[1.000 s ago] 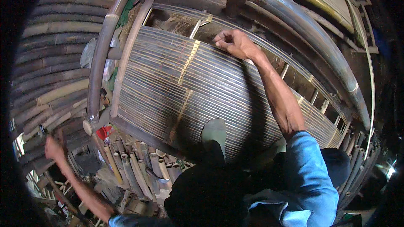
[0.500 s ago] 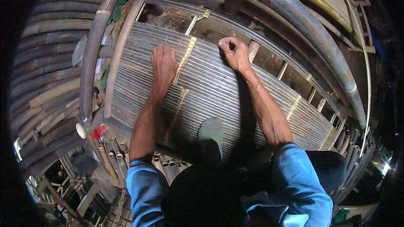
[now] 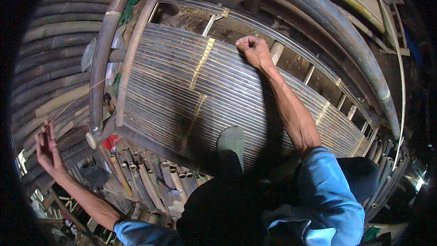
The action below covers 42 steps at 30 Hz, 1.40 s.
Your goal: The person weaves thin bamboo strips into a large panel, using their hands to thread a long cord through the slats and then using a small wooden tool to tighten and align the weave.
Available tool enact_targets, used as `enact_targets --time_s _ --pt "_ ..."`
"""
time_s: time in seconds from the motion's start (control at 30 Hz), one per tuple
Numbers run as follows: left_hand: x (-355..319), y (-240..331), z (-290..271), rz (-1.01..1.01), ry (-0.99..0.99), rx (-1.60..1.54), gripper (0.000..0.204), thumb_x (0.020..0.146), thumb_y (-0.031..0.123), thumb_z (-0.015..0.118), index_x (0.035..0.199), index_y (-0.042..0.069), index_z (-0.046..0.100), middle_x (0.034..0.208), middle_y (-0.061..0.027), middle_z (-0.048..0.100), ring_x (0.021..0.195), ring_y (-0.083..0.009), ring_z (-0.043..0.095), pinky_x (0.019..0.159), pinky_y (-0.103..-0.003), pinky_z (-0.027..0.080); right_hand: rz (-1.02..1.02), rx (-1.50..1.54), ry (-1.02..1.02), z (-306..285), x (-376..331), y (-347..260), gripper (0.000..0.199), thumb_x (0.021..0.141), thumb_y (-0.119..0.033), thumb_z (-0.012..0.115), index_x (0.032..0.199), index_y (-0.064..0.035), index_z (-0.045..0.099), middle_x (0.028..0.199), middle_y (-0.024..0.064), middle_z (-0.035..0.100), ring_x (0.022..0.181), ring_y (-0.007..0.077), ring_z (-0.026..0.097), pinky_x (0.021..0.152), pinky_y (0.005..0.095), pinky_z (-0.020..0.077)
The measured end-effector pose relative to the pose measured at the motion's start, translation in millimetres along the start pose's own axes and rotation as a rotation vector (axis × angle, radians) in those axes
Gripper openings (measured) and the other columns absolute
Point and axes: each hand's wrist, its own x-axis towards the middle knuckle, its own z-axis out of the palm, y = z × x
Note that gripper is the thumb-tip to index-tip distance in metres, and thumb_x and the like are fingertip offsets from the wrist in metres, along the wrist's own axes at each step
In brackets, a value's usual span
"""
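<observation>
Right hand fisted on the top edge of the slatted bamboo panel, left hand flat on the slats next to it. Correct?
Not quite. The right hand is fisted at the top edge of the slatted bamboo panel, but the left hand is not on the slats. In the head view it is out to the left, off the panel, pinching a thin strand that runs back toward the frame.

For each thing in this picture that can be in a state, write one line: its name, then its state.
Left hand: raised out to the side, fingers pinched on a thin strip.
Thin strip: pulled taut, slanting up toward the panel.
Right hand: closed in a fist, pressed on the panel's upper edge.
Slatted bamboo panel: flat, slats packed close, part bound.
Bamboo frame pole: lying along the panel's left side.
</observation>
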Motion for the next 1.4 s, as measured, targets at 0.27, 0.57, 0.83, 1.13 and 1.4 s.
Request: enact_targets --time_s 0.27,0.57,0.83,1.13,1.4 --pt "81 -64 128 0.199 -0.390 0.508 0.055 0.102 0.009 0.050 0.152 -0.005 0.032 0.136 -0.0078 0.053 0.079 -0.0034 0.042 0.063 -0.018 0.036 0.003 -0.084 -0.079 25 32 -11 0.024 0.087 -0.029 0.070 0.095 -0.0072 0.076 0.089 0.0128 0.075 0.082 0.0227 0.070 0.081 0.0348 0.0534" --pt "65 -427 335 0.461 -0.832 1.627 0.020 0.082 0.013 0.065 0.098 0.012 0.076 0.105 -0.0195 0.071 0.097 -0.0387 0.068 0.092 -0.046 0.053 -0.044 -0.138 -0.098 64 69 -18 0.039 0.086 -0.024 0.068 0.121 -0.0070 0.069 0.106 0.0248 0.071 0.100 0.0341 0.069 0.091 0.0397 0.0514" --pt "56 -473 340 0.248 -0.776 1.573 0.026 0.081 0.019 0.065 0.104 0.013 0.075 0.102 -0.0193 0.072 0.099 -0.0380 0.069 0.091 -0.047 0.053 -0.030 -0.086 -0.157 74 80 -17 0.020 0.086 -0.022 0.067 0.098 -0.0097 0.078 0.095 0.0188 0.074 0.088 0.0281 0.070 0.083 0.0382 0.0537" --pt "72 -370 344 -0.633 -0.887 0.807 0.059 0.084 0.002 0.057 0.143 0.010 0.052 0.118 -0.0214 0.069 0.065 -0.0162 0.064 0.044 -0.027 0.047 0.104 0.719 -0.256 6 35 -45 0.021 0.095 -0.006 0.051 0.102 0.0026 0.070 0.085 0.0079 0.067 0.081 0.0157 0.063 0.075 0.0263 0.0493" --pt "-25 -333 340 0.001 -1.125 0.989 0.065 0.084 0.006 0.070 0.145 0.008 0.047 0.102 -0.0120 0.073 0.062 -0.0109 0.056 0.050 -0.026 0.044 -0.274 0.319 -0.381 -25 -9 -87 0.018 0.098 -0.019 0.064 0.103 -0.0038 0.073 0.080 -0.0011 0.064 0.071 0.0054 0.052 0.066 0.0220 0.0427"
